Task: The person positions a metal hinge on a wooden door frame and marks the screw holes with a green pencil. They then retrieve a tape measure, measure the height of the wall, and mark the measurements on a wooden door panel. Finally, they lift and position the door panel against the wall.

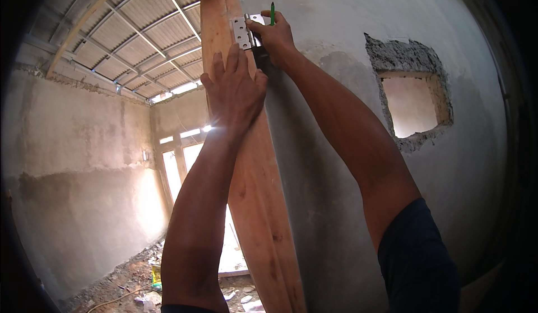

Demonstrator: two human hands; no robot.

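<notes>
Grey, rough walls stand all around me, and a ribbed metal roof [140, 33] on thin beams sits high above on the left. Bright light comes through a doorway [193, 161] far back, and bits of rubble [140, 285] lie on the floor down there. Right in front of me, a tall wooden door frame [252, 201] goes up next to a grey plaster wall [336, 173]. That wall has a broken square hole [412, 103] in it with crumbly edges, well off to the right of my arms. Up high on the wood I see a shiny metal hinge [244, 31] with small screw holes. My left hand [234, 86] is open and flat, fingers spread, pressing on the wooden frame just below the hinge. My right hand [274, 35] is closed, with its thumb on the hinge, and it holds a green pencil [272, 13] that pokes up above the knuckles. My right arm hides part of the wall's edge, and my right hand covers the right side of the hinge.
</notes>
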